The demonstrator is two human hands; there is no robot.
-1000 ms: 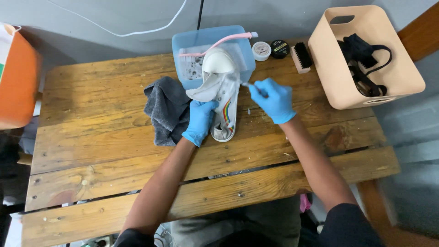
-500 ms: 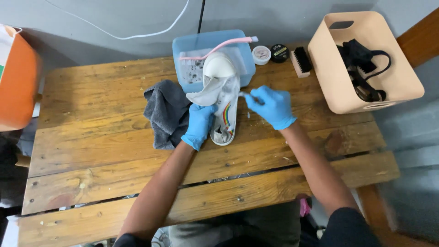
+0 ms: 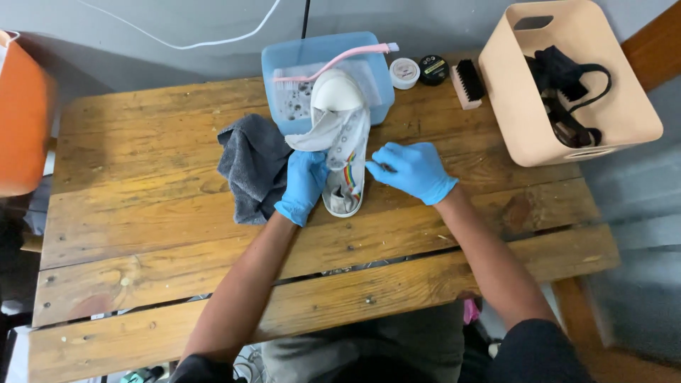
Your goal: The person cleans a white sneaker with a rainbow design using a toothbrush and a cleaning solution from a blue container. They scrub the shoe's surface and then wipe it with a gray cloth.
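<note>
My gloved left hand (image 3: 303, 186) clamped the side of a white shoe (image 3: 345, 152) lying on the wooden bench (image 3: 142, 234), its toe resting on a blue tub (image 3: 312, 57) beyond my fingers. My right hand (image 3: 413, 170), fingers pinched together, touched the shoe's other edge. A grey cloth (image 3: 252, 167) lay just left of my left hand.

Around the wooden table (image 3: 142, 234): blue tub (image 3: 284, 60) with pink toothbrush (image 3: 333, 60) at far edge, two round tins (image 3: 418, 71), brush (image 3: 468, 81), beige bin (image 3: 511, 99) right, orange container (image 3: 21, 113) left.
</note>
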